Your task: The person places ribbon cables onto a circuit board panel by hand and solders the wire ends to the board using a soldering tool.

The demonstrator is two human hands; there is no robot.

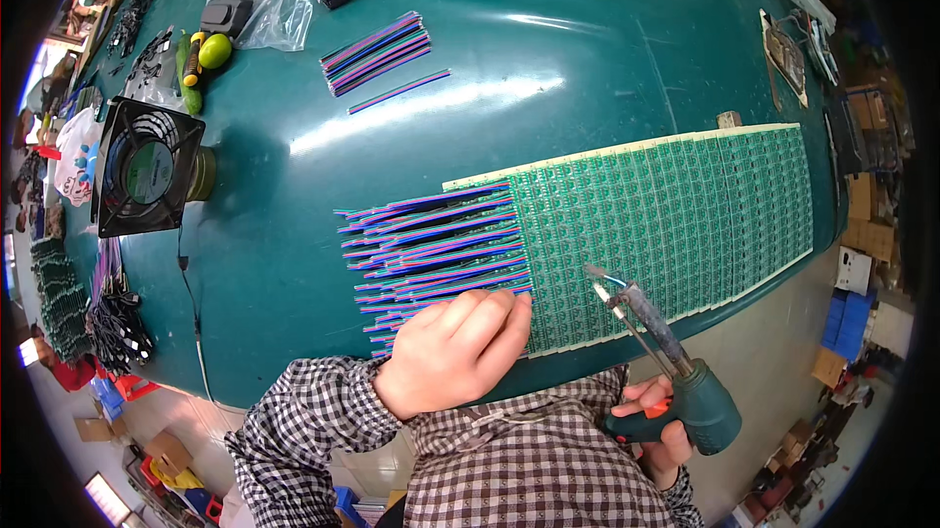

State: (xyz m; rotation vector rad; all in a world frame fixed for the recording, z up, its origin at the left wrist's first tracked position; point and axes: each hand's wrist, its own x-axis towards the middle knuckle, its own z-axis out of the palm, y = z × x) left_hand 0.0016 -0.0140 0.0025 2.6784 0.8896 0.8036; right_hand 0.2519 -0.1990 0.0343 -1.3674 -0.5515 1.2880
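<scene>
Curled closed, my left hand lies over the lower rows of multicoloured ribbon wires, its fingertips pinched down on a wire at the panel edge; the hand itself hides most of that grip. Those wires lie side by side, their right ends on the left edge of a large green circuit board panel. My right hand is wrapped round the handle of a green soldering gun with a red trigger. Its thin tip points up and left, over the lower middle of the panel.
Left stands a black fan with its cord trailing down the green table. A loose wire bundle and a single ribbon wire lie beyond the panel. Further back are a screwdriver, a green round fruit and clear plastic bags.
</scene>
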